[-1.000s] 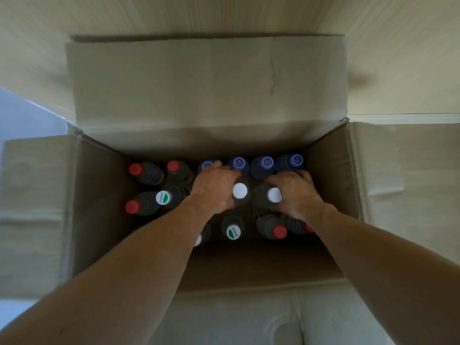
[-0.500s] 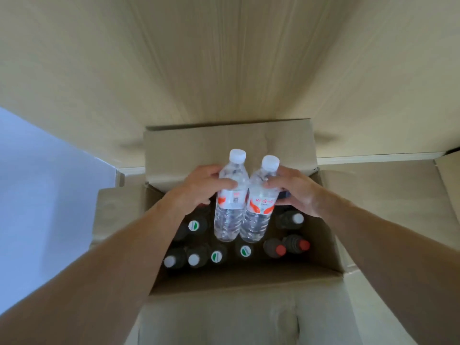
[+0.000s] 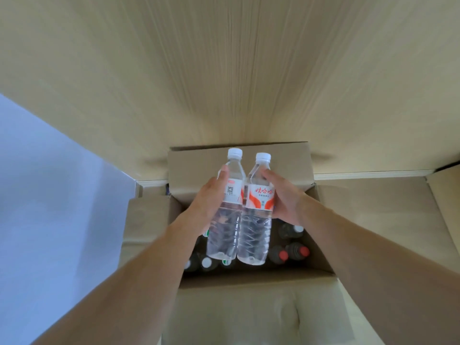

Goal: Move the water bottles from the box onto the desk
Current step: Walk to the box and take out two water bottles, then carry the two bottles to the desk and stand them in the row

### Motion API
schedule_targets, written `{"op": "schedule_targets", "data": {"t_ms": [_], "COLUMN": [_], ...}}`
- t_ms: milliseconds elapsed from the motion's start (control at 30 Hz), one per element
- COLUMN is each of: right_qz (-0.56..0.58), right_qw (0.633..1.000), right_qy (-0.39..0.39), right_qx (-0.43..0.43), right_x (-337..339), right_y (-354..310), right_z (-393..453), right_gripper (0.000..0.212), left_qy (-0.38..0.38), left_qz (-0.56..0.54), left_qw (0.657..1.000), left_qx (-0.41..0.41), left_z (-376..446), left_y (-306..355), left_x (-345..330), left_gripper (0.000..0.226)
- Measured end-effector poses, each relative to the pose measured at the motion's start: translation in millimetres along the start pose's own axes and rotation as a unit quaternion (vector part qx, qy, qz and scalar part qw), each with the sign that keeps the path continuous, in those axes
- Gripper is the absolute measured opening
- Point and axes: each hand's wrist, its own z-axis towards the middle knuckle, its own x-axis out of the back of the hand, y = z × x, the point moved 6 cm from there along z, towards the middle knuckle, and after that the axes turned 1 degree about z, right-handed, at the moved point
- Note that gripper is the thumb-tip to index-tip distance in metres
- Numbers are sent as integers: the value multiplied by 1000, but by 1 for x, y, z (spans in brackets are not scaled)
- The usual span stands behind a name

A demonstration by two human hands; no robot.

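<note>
two clear bottles are up out of the cardboard box [image 3: 249, 307], whose flaps lie spread open below a pale wood-grain surface [image 3: 224, 70] that may be the desk; that cannot be confirmed. the left hand [image 3: 211, 197] is wrapped round the left bottle [image 3: 225, 215], the right hand [image 3: 286, 200] round the right bottle [image 3: 256, 220], and the two bottles touch side by side, upright, above the box opening. neither yet stands on anything. many more remaining bottles [image 3: 291, 252] sit inside, showing white, red and green caps, so the task looks early: this pair needs setting down, and the rest need lifting.
</note>
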Motion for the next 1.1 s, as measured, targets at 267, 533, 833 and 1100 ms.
{"op": "schedule_targets", "data": {"t_ms": [267, 533, 833, 1100], "right_qz": [27, 7, -12, 77], "right_qw": [999, 996, 1000, 995], "right_qy": [-9, -83, -18, -59], "right_qx": [-23, -34, 16, 15], "right_x": [-15, -25, -25, -27], "right_y": [-6, -29, -58, -85], "right_z": [-35, -94, -143, -196], "right_gripper": [52, 42, 61, 46], "left_qy": [-137, -131, -8, -139], "left_qz": [-95, -82, 17, -59], "left_qw": [986, 988, 993, 983], "left_qx": [23, -11, -118, -104], "left_z": [-52, -95, -151, -191], "left_y": [1, 14, 60, 101], "left_x": [1, 16, 9, -19], "left_gripper": [40, 70, 67, 39]}}
